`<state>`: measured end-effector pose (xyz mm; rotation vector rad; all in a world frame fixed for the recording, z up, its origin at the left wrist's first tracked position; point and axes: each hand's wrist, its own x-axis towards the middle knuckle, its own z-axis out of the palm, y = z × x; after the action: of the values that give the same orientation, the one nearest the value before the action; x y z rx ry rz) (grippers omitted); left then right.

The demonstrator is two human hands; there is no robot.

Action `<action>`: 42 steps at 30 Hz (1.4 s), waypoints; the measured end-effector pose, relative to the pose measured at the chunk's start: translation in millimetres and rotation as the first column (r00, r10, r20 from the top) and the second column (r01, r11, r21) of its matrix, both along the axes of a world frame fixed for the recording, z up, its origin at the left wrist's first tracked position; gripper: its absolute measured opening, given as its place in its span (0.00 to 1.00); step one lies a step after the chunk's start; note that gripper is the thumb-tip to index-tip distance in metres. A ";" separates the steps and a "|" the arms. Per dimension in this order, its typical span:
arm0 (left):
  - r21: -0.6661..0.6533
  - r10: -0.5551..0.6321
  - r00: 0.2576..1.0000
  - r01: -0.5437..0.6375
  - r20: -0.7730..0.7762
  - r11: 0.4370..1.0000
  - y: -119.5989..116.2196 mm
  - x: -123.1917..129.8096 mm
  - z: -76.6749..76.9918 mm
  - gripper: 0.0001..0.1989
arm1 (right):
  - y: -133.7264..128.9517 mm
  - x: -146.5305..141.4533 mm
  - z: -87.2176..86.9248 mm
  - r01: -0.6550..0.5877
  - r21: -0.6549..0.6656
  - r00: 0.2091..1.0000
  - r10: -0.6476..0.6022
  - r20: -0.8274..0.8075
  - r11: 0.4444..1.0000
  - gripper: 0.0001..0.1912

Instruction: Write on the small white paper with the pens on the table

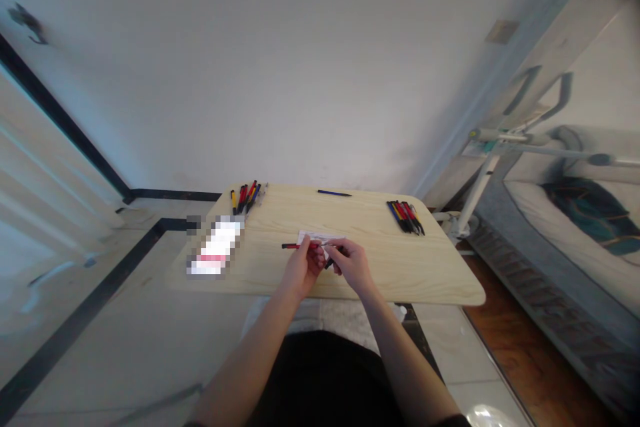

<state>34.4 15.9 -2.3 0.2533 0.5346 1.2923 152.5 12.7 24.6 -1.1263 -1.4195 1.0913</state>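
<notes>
Pale wood grain is shown across the table [400, 273], at whose near middle both hands are brought together. With twelve o'clock taken as straight towards the wall, a red pen [291, 246] is held in the left hand [304, 263]: the fingers are curled closely around its barrel, and its black end is left jutting out towards nine o'clock.

The relation judged to matter most is the pen's line. Its long axis is laid nearly from nine to three o'clock, so that its other end is directed at the fingertips of the right hand [354, 261], which is set just beside the left one at three o'clock. By the left hand the barrel is carried; by the right, only the region about that end is reached. The right fingertips are pinched together on a small dark piece [329, 263], slanted down towards seven o'clock; whether it is joined to the pen cannot be told.

Beneath the hands a paper slip [320, 236] is partly covered. From the hands, a blue pen [335, 193] is seen lying crosswise at twelve o'clock, a loose group of pens [244, 199] at ten, and a neater row of pens [406, 218] at two.
</notes>
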 end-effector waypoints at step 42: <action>0.129 0.037 0.627 0.103 -0.778 0.986 20.7 -8.0 -2.9 0.21 | 29.5 19.5 19.7 -0.359 0.073 0.674 0.204 0.710 0.930 0.09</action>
<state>26.4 36.7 -5.2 0.9975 1.1649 1.1436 172.1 42.1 44.3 -1.2468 -2.3207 0.6986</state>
